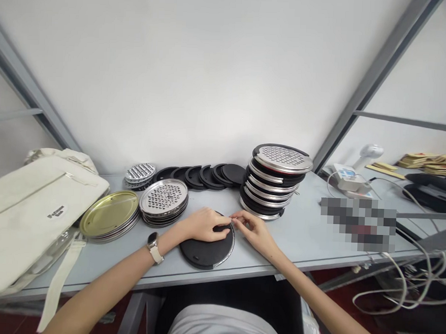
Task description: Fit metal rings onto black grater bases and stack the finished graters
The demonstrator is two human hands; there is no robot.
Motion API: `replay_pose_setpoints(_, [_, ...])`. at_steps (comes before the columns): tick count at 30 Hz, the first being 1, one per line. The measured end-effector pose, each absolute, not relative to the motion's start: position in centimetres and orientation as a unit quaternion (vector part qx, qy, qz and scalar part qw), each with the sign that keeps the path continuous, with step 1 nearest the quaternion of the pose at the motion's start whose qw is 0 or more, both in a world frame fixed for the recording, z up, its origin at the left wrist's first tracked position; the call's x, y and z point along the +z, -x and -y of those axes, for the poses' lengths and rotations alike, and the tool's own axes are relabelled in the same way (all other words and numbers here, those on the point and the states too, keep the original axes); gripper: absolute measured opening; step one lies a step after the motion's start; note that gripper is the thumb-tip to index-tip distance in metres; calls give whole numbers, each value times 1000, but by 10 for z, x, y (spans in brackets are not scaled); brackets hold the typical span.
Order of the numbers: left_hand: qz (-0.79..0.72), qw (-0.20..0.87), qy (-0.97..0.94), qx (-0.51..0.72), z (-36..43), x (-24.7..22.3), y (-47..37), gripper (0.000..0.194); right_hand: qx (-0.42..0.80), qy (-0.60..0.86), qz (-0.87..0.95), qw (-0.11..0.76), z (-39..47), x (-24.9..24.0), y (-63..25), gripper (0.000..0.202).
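A round black disc [204, 252] with a thin metal rim along its right side lies flat near the table's front edge. Across its upper part lies my left hand [209, 224], closed on it with fingers curled by the far right rim. My right hand [253, 230] pinches at that same rim, its fingertips meeting my left index finger; whatever is between them is too small to make out. Just left of the disc is a stack of round metal grater plates [164, 198]. Behind stand several black discs [211, 176], overlapping in a row.
To the right rises a tall stack of grater plates with black discs [276, 181]. Gold-coloured round lids [110, 214] and a cream bag [39, 213] are at the left. Smaller grater plates [140, 173] sit behind. White cables [405, 293] hang off the right side.
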State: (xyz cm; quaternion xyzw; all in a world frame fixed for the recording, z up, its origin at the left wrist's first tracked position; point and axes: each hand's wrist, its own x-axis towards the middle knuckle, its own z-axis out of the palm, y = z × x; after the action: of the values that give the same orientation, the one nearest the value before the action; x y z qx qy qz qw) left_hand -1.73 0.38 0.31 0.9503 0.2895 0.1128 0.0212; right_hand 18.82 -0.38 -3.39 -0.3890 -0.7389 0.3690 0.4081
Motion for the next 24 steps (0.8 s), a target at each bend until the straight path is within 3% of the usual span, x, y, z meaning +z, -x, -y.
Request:
replay_pose_setpoints(8, [-303, 19, -945, 124, -5, -2, 17, 14, 384, 366, 765, 366, 4, -36, -186, 25])
replay_pose_setpoints(24, [-321, 18, -939, 122, -5, 1, 16, 15, 422, 328, 763, 365, 11, -36, -189, 16])
